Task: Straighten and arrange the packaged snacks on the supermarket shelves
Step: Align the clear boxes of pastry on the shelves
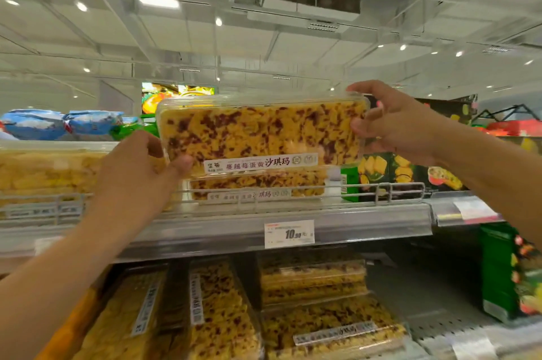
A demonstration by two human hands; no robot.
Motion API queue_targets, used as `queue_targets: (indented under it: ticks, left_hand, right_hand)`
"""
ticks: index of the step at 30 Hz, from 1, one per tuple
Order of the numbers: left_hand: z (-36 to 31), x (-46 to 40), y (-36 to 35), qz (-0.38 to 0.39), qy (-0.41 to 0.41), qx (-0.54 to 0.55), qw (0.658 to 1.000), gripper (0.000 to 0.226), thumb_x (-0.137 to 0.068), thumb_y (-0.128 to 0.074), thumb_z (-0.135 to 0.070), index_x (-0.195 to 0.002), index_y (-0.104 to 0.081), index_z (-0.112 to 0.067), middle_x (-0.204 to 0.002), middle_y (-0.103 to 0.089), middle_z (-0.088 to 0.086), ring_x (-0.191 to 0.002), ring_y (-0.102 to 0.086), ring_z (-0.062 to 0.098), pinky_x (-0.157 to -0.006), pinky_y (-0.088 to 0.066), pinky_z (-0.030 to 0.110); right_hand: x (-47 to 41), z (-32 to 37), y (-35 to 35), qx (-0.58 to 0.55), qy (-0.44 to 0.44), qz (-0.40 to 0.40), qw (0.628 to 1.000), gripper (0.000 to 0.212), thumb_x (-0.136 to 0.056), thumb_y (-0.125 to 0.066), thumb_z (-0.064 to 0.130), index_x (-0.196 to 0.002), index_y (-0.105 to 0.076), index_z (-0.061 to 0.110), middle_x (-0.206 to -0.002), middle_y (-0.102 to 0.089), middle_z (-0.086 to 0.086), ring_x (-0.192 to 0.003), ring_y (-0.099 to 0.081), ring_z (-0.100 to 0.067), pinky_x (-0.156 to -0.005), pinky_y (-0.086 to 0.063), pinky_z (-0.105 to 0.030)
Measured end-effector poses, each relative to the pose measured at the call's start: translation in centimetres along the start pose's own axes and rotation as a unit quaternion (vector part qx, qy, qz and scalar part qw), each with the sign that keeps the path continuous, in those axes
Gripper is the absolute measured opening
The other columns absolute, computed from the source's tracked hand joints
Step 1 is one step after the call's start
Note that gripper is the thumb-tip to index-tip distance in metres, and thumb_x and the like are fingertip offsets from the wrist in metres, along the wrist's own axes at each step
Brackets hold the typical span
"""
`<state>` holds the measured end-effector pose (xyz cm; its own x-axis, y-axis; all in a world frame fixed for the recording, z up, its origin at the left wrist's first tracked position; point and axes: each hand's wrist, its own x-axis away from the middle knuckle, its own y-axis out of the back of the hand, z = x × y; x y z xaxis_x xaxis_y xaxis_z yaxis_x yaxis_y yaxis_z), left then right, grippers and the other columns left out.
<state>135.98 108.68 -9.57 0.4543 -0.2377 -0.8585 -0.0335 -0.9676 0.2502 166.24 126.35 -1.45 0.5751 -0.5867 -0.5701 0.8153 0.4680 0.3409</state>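
Left hand (pixel 137 166) and right hand (pixel 393 122) grip the ends of a clear box (pixel 261 134) of yellow, red-flecked snack, tilted above another box (pixel 258 186) on the shelf (pixel 234 222).

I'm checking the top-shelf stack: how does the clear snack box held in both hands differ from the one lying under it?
The held box is tipped up, its face toward the camera; the lower box lies flat on the shelf. The left hand and right hand grip the held box's ends; nothing grips the lower box. The wire rail crosses the lower box only. Both hold yellow, red-flecked cake under a white label.
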Motion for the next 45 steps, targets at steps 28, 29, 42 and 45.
queue_targets:
  ticks: [28, 29, 42, 45]
  left_hand:
    - [0.4, -0.2, -1.4, 0.083, -0.116, -0.328, 0.934, 0.075, -0.087, -0.063, -0.042, -0.142, -0.015, -0.022, -0.049, -0.026, -0.007, -0.04, -0.025, 0.009, -0.04, -0.015, 0.021]
    - [0.5, -0.3, -1.5, 0.083, -0.118, -0.334, 0.932, 0.075, -0.089, -0.059, -0.046, -0.144, -0.014, -0.023, -0.052, -0.027, -0.006, -0.042, -0.025, 0.01, -0.04, -0.016, 0.023]
    - [1.9, 0.9, -2.1, 0.045, -0.166, -0.284, 0.943, 0.066, -0.095, -0.052, -0.033, -0.151, -0.018, -0.027, -0.096, -0.069, 0.009, -0.051, -0.036, 0.015, -0.041, -0.019, 0.019]
    - [2.6, 1.5, -2.4, 0.033, -0.203, -0.239, 0.949, 0.064, -0.094, -0.049, -0.03, -0.15, -0.019, -0.024, -0.098, -0.07, 0.014, -0.057, -0.057, 0.028, -0.044, -0.029, 0.022]
  right_hand:
    - [-1.1, -5.3, -2.1, 0.175, -0.071, -0.012, 0.982, 0.056, -0.088, -0.062, 0.002, -0.125, -0.04, 0.037, -0.109, -0.062, -0.004, -0.098, -0.064, -0.021, -0.068, -0.061, -0.033]
    - [-1.1, -5.5, -2.3, 0.188, -0.071, -0.011, 0.98, 0.056, -0.088, -0.063, 0.004, -0.127, -0.04, 0.036, -0.108, -0.062, -0.002, -0.095, -0.064, -0.018, -0.062, -0.059, -0.027]
    - [-1.1, -6.7, -3.1, 0.244, -0.065, -0.012, 0.967, 0.079, -0.087, -0.067, 0.011, -0.149, -0.024, 0.033, -0.122, -0.056, 0.002, -0.106, -0.058, -0.019, -0.082, -0.055, -0.033]
    - [-1.1, -6.9, -3.3, 0.281, -0.064, -0.006, 0.958, 0.088, -0.083, -0.073, 0.019, -0.149, -0.017, 0.038, -0.123, -0.052, 0.003, -0.106, -0.057, -0.019, -0.09, -0.052, -0.038]
